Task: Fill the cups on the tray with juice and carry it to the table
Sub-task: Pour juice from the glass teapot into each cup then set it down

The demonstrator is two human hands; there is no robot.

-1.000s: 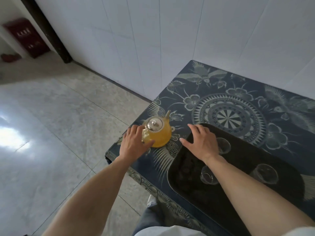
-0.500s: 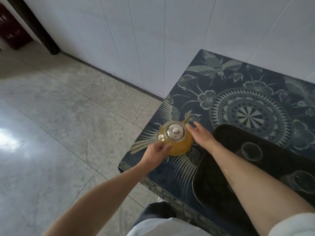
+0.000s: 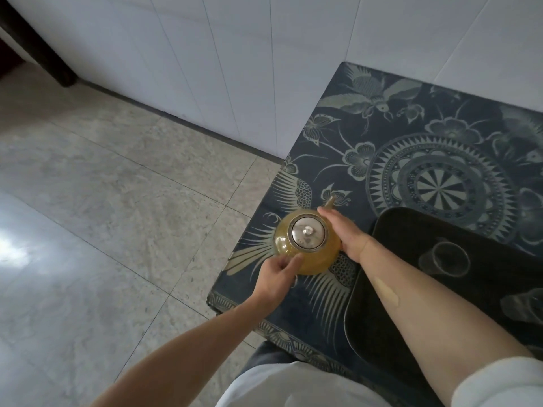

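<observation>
- Viewing from the head camera: a glass pot point(image 3: 307, 245) of yellow juice stands on the bench point(image 3: 411, 136) near its front left corner, steel lid on, spout pointing away from the person.
- Left hand point(image 3: 277, 279): grip narrow, fingers pinching the pot at its near left side, probably at the handle, which the hand hides.
- Right hand point(image 3: 345, 235): fingers straight, palm laid flat against the pot's right side; it steadies and does not grasp.
- Tray point(image 3: 382, 289): black, on the bench just right of the pot, partly under the right forearm.
- Cups: one clear cup point(image 3: 443, 258) stands upright on the tray and looks empty; a second cup point(image 3: 521, 306) shows at the right edge, contents unclear.
- Step in hand, as judged: taking up the pot; no pouring has begun.
- Next move calls for: a firm handle hold, a lift clear of the bench, travel right over the nearest cup, then a slow tilt with the lid held down.
- Risk: the lid may slip during the tilt.
</observation>
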